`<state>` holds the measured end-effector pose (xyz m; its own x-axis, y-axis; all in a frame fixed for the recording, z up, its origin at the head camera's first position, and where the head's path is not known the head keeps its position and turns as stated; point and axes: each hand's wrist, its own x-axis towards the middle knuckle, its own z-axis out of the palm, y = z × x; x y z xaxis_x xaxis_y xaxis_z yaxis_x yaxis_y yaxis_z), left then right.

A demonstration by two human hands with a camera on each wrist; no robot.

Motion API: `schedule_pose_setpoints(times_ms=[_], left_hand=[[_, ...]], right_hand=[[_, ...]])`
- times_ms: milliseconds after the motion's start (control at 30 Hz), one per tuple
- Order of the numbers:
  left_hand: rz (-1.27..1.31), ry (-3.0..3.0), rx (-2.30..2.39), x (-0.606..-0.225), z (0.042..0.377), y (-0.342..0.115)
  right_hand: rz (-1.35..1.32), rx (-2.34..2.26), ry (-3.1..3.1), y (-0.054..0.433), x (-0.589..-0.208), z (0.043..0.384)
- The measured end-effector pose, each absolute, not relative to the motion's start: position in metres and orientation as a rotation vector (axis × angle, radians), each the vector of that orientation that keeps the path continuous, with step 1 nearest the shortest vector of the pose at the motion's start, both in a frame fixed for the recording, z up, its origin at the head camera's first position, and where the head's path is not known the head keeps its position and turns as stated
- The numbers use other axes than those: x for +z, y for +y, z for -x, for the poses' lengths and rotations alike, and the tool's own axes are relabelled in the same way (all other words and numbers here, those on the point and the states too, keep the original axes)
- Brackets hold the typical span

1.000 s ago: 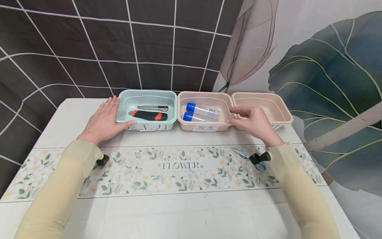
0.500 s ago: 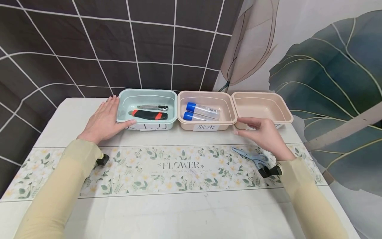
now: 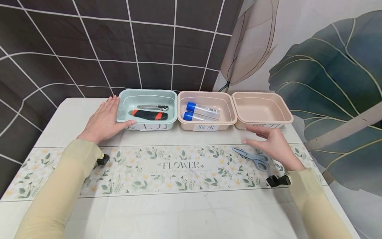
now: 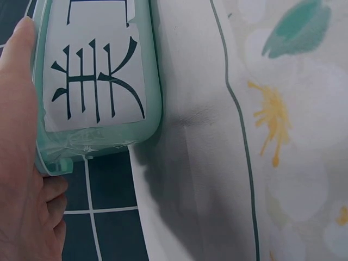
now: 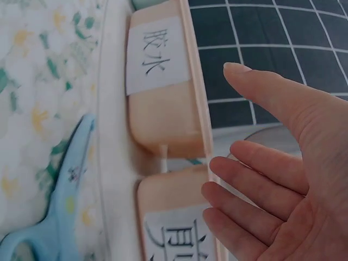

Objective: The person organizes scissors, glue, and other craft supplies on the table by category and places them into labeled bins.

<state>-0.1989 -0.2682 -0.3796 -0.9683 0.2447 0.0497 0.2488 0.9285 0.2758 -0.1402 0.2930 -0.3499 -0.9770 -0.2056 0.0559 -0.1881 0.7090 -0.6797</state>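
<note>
My left hand [image 3: 102, 120] rests flat against the left side of the mint-green bin [image 3: 146, 126], its thumb along the front rim. Inside that bin lie a slim grey utility knife [image 3: 153, 108] and a black-and-orange utility knife [image 3: 149, 115]. My right hand [image 3: 273, 144] hovers in front of the right-hand beige bin [image 3: 262, 96], fingers loosely extended and holding nothing. Light-blue scissors [image 3: 252, 157] lie on the table just left of and below this hand; they also show in the right wrist view as blue scissors [image 5: 65, 201].
The middle beige bin [image 3: 207, 94] holds two blue-capped clear glue tubes [image 3: 203, 111]. All three bins stand side by side along the table's back edge, with paper labels in front. A floral printed strip [image 3: 179, 179] crosses the white table cover [image 3: 191, 215]. A dark gridded cloth [image 3: 155, 43] hangs behind.
My right hand has moved away from the middle bin's right edge, rightward and toward me, uncovering the scissors and the right bin's label. My left hand has stayed in place.
</note>
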Motion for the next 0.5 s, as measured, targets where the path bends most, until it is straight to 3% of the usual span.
schedule_pose_setpoints(times_ms=[500], left_hand=[[0.404, -3.068, -0.439, -0.380, 0.200, -0.268]], right_hand=[[0.207, -1.040, 2.810, 0.325, -0.373, 0.123]])
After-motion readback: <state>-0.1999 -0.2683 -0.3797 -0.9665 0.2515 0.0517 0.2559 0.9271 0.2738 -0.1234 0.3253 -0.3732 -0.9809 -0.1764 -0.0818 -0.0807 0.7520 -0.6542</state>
